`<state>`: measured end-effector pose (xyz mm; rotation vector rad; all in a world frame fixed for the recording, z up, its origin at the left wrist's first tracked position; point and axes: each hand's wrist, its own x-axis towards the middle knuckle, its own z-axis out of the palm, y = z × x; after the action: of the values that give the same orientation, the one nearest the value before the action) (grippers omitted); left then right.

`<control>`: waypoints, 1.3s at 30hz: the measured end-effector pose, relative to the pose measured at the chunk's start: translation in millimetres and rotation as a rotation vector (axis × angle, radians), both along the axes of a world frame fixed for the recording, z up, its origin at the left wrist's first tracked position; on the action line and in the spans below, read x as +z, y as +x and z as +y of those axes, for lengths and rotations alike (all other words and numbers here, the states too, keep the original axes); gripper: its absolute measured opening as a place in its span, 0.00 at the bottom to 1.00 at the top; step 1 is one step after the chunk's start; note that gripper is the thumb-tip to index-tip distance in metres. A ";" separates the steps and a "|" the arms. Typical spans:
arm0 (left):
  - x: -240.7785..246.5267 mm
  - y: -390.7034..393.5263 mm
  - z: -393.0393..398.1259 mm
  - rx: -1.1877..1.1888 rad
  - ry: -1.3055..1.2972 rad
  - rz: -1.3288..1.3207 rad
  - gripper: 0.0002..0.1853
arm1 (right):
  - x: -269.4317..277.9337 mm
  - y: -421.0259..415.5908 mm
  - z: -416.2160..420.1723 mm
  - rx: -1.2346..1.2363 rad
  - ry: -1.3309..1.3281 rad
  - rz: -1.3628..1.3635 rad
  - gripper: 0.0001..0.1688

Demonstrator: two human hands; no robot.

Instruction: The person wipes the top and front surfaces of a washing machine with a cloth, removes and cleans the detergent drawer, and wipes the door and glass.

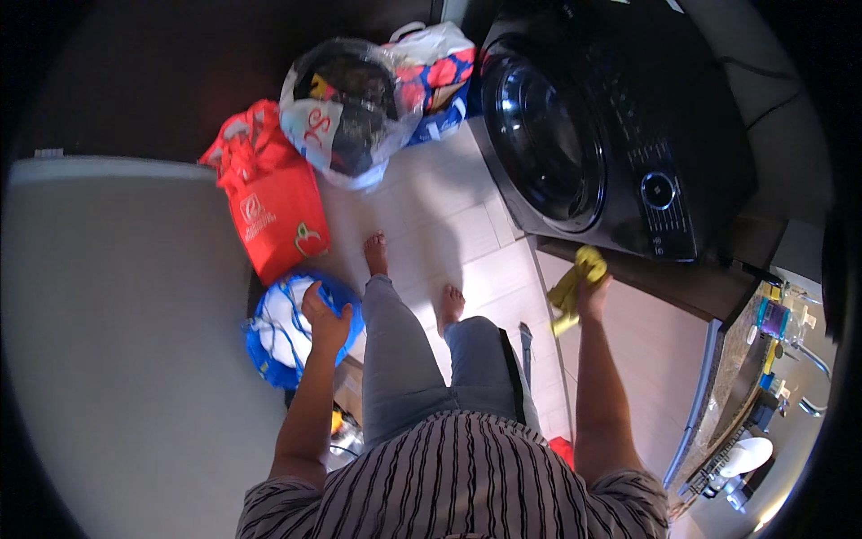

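Observation:
My right hand (594, 298) grips a crumpled yellow-green cloth (572, 286), which hangs out on both sides of the fist. Just beyond that hand stands a black front-loading washing machine (646, 121), its round glass door (539, 135) facing the floor area before me. My left hand (328, 323) holds nothing, and its thumb and fingers are spread. Beneath it in the view sits a blue bag (259, 357) with white contents (279, 316); I cannot tell whether the hand touches it.
A red shopping bag (279, 219), a clear plastic bag (363, 128) with dark contents and a patterned bag (438, 74) line the far left. A counter (717, 397) with a dish rack (717, 465) and bottles (774, 318) runs along the right. My bare feet are on the tiled floor (481, 232).

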<state>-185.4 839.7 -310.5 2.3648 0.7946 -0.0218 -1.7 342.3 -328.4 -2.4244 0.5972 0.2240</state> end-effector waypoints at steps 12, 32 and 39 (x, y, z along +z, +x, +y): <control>-25.7 272.4 54.1 -0.521 0.015 -0.364 0.33 | 51.0 64.5 135.6 0.063 0.158 0.064 0.34; -149.6 361.5 6.1 -0.453 -0.421 -1.130 0.20 | -11.1 145.2 182.0 0.232 -0.528 -1.414 0.28; -259.8 346.1 -101.1 -0.756 -0.670 -0.689 0.21 | 1.0 263.3 212.4 0.064 -1.180 -1.266 0.34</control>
<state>160.7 738.6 -570.3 1.7026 -0.4040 0.1742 261.6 554.7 -327.4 -2.8257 -0.0312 -1.9706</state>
